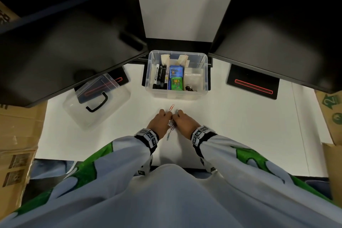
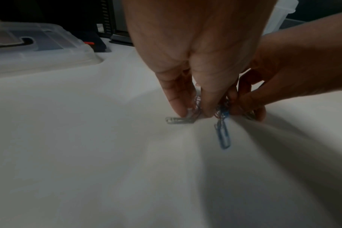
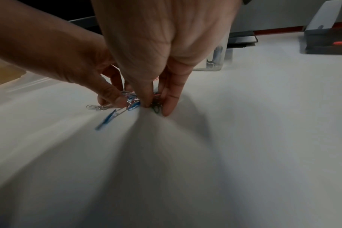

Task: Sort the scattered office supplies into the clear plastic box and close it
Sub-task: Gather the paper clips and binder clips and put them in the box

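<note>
Both hands meet in front of the clear plastic box point(image 1: 177, 94) on the white table. My left hand point(image 1: 167, 116) point(image 2: 193, 112) and right hand point(image 1: 177, 116) point(image 3: 155, 109) pinch a small heap of coloured paper clips point(image 1: 171, 125) between their fingertips. A blue paper clip point(image 2: 223, 135) point(image 3: 105, 120) sticks out of the heap toward me. A silver paper clip point(image 2: 178, 120) lies under the left fingertips. An orange paper clip point(image 1: 171, 107) lies loose just beyond the hands. The box stands open and holds markers, a blue pack, a green pack and binder clips.
The box's clear lid point(image 1: 114, 94) with a black handle lies to the left. Two black monitors point(image 1: 74, 33) point(image 1: 277, 24) overhang the table's back, their bases point(image 1: 253, 85) beside the box. Cardboard boxes point(image 1: 16, 135) point(image 1: 331, 116) flank the table.
</note>
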{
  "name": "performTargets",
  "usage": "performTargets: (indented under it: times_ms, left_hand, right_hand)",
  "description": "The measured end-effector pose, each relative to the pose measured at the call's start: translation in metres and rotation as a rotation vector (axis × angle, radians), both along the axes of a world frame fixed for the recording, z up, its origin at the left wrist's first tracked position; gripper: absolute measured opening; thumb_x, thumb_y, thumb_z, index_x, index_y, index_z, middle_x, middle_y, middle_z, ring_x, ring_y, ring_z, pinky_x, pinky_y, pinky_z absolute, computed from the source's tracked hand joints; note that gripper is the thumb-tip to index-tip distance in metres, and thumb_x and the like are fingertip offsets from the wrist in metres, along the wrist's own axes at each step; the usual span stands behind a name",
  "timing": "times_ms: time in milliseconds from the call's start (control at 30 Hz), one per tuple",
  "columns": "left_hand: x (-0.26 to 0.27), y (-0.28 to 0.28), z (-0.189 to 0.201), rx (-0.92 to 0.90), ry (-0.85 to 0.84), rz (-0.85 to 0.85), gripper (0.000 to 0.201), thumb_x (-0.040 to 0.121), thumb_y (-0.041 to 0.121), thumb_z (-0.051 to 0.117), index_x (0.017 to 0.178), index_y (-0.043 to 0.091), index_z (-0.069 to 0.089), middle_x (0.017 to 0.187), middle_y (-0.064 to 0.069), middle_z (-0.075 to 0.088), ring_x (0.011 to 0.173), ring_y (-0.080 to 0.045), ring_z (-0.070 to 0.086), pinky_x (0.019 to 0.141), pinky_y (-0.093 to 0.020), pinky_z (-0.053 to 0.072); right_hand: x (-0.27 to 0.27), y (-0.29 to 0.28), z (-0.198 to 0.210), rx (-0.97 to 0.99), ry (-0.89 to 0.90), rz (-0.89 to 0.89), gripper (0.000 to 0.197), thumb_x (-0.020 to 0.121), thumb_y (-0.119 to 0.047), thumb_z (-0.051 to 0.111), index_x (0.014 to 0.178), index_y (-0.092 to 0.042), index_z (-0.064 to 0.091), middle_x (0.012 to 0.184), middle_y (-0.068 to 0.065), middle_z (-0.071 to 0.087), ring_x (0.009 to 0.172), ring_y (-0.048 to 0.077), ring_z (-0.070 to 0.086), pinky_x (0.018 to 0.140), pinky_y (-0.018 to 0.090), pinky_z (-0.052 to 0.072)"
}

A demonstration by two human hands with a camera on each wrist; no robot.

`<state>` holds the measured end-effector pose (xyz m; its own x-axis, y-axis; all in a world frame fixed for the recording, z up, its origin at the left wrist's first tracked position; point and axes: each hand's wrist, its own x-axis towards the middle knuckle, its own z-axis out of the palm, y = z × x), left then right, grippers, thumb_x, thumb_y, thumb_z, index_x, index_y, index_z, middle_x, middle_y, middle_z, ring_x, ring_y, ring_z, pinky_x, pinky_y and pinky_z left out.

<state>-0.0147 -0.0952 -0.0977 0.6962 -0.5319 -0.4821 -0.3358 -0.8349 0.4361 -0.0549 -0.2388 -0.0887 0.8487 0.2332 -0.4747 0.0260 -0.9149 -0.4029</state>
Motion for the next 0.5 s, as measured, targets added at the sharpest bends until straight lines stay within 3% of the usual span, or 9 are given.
performTargets:
  times_ms: [133, 267, 333, 500]
  left_hand:
    - [0.011, -0.003, 0.005, 0.074, -0.032, -0.064, 0.024, 0.092, 0.005, 0.049, 0.116, 0.005, 0.053, 0.116, -0.017, 0.048, 0.095, -0.037, 0.059, 0.078, -0.044, 0.050]
    - [0.020, 0.003, 0.009, 0.092, -0.003, -0.075, 0.019, 0.090, 0.003, 0.048, 0.107, 0.005, 0.057, 0.110, -0.016, 0.052, 0.092, -0.036, 0.061, 0.077, -0.041, 0.050]
    - [0.023, 0.008, 0.010, 0.064, 0.019, -0.059, 0.017, 0.089, 0.004, 0.047, 0.101, 0.007, 0.059, 0.105, -0.015, 0.056, 0.091, -0.036, 0.061, 0.076, -0.038, 0.048]
    - [0.026, 0.023, 0.022, -0.079, 0.094, -0.006, 0.009, 0.087, 0.004, 0.056, 0.092, 0.008, 0.063, 0.092, -0.006, 0.062, 0.086, -0.024, 0.059, 0.075, -0.032, 0.045]
  right_hand:
    - [0.004, -0.006, 0.004, -0.020, 0.009, 0.021, 0.030, 0.095, -0.002, 0.042, 0.124, 0.002, 0.049, 0.129, 0.027, 0.045, 0.104, 0.043, 0.059, 0.087, 0.044, 0.045]
    - [0.002, -0.018, 0.008, -0.002, -0.025, -0.003, 0.028, 0.093, 0.002, 0.042, 0.120, 0.002, 0.049, 0.118, 0.021, 0.050, 0.092, 0.041, 0.062, 0.076, 0.042, 0.045]
    - [0.000, -0.026, 0.012, 0.021, -0.036, -0.041, 0.020, 0.094, -0.001, 0.045, 0.112, 0.001, 0.053, 0.112, 0.019, 0.052, 0.089, 0.040, 0.062, 0.072, 0.038, 0.043]
    - [-0.006, -0.050, 0.025, 0.137, -0.089, -0.173, 0.011, 0.096, -0.013, 0.050, 0.098, -0.003, 0.056, 0.097, 0.013, 0.057, 0.081, 0.033, 0.059, 0.075, 0.041, 0.049]
